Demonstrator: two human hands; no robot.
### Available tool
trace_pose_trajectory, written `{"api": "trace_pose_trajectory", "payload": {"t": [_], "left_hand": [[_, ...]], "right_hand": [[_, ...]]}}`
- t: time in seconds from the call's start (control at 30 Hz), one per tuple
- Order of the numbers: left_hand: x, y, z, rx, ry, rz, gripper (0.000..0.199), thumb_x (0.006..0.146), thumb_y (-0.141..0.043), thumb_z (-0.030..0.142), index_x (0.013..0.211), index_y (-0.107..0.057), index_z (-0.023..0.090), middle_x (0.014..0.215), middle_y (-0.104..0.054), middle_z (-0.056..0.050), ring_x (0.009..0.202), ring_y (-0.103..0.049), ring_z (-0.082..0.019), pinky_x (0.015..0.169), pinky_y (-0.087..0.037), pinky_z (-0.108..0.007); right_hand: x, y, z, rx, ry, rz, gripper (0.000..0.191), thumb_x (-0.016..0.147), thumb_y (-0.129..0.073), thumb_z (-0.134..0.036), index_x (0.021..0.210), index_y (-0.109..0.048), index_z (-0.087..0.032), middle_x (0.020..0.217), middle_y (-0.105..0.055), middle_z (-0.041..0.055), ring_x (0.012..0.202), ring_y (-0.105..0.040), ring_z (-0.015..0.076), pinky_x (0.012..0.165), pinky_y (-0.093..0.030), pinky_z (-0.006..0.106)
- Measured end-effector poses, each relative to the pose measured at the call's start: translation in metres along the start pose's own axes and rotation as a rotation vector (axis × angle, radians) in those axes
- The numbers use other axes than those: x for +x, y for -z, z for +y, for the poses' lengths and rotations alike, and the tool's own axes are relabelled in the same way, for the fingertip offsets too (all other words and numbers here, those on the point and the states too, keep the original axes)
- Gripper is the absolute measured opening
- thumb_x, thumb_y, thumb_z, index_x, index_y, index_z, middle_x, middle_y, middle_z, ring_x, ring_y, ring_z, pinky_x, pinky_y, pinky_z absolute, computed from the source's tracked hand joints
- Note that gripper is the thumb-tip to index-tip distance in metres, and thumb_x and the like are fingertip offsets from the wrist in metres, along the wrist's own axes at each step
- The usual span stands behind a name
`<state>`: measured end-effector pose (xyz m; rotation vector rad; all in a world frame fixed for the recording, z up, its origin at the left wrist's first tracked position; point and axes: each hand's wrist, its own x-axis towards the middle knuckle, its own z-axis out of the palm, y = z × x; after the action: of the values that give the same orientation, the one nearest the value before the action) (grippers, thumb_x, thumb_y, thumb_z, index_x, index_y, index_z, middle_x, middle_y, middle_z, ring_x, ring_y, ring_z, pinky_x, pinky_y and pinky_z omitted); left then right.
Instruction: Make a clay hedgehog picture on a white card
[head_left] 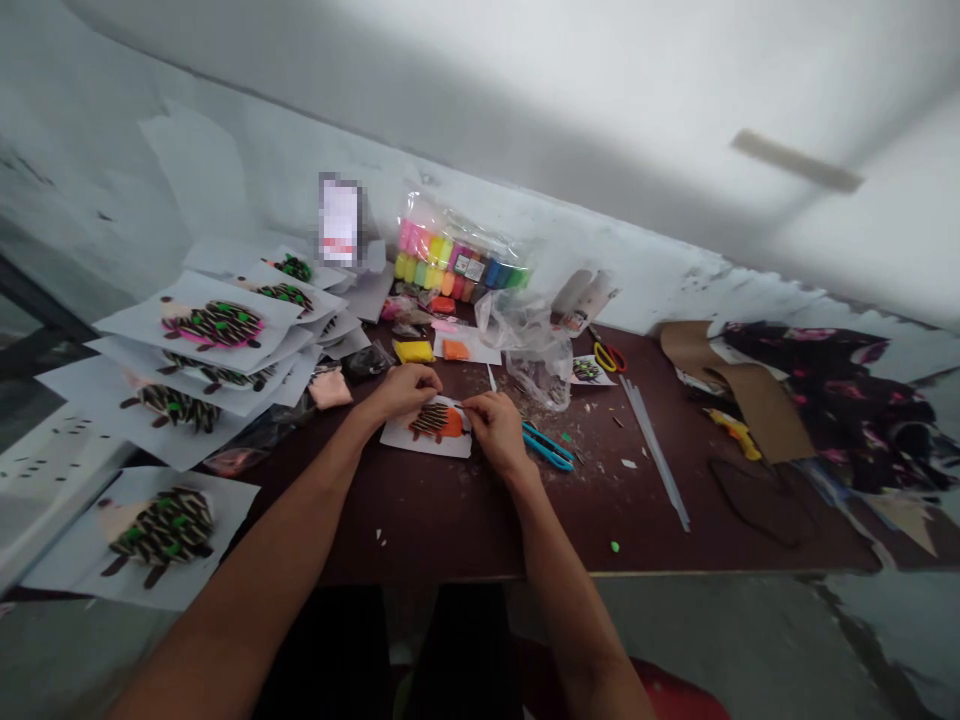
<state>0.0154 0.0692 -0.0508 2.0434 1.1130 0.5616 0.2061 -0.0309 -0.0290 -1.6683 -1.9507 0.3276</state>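
Hedgehog card [435,425] — left hand [405,392] grips top edge | right hand [497,432] pinches right edge | table edge [450,578] well below

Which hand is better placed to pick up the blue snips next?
Right, probably: the right hand sits beside the blue snips; the left hand is farther off, across the card.

craft workroom: dark counter [420,530] below a white wall [675,285]; on it, bagged modelling clay [461,250], clay hedgehog pictures [214,325] at left end, scissors [609,357] mid-counter.
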Motion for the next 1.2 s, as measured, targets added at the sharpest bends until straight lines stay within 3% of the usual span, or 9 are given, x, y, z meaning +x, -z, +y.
{"api": "trace_pose_trajectory", "payload": {"t": [0.23,0.43,1.2], "left_hand": [[-0.0012,0.0004,0.0043,-0.001,0.036,-0.005,0.022,0.073,-0.056,0.019,0.084,-0.075,0.015,0.082,-0.073,-0.005,0.076,-0.064,-0.018,0.072,-0.046,-0.027],[-0.0009,-0.0003,0.0025,-0.005,0.021,-0.003,0.022,0.073,-0.055,0.018,0.084,-0.074,0.015,0.08,-0.072,-0.004,0.073,-0.062,-0.016,0.069,-0.045,-0.026],[0.0008,-0.0001,-0.0002,0.019,0.011,-0.018,0.022,0.072,-0.056,0.018,0.085,-0.074,0.016,0.083,-0.073,-0.003,0.075,-0.062,-0.016,0.07,-0.044,-0.024]], "right_hand": [[-0.0005,0.0077,0.0049,-0.062,-0.068,0.051,0.019,0.09,-0.057,-0.016,0.094,-0.075,-0.019,0.092,-0.072,0.0067,0.086,-0.058,0.0204,0.084,-0.043,0.032],[-0.0021,0.0008,0.0009,-0.04,0.029,-0.039,0.023,0.092,-0.055,-0.015,0.099,-0.076,-0.019,0.089,-0.07,0.0062,0.087,-0.058,0.0192,0.083,-0.043,0.03],[0.002,-0.001,-0.0005,-0.102,0.106,-0.101,0.026,0.092,-0.053,-0.012,0.101,-0.076,-0.02,0.092,-0.07,0.0071,0.088,-0.056,0.0209,0.081,-0.042,0.031]]}}
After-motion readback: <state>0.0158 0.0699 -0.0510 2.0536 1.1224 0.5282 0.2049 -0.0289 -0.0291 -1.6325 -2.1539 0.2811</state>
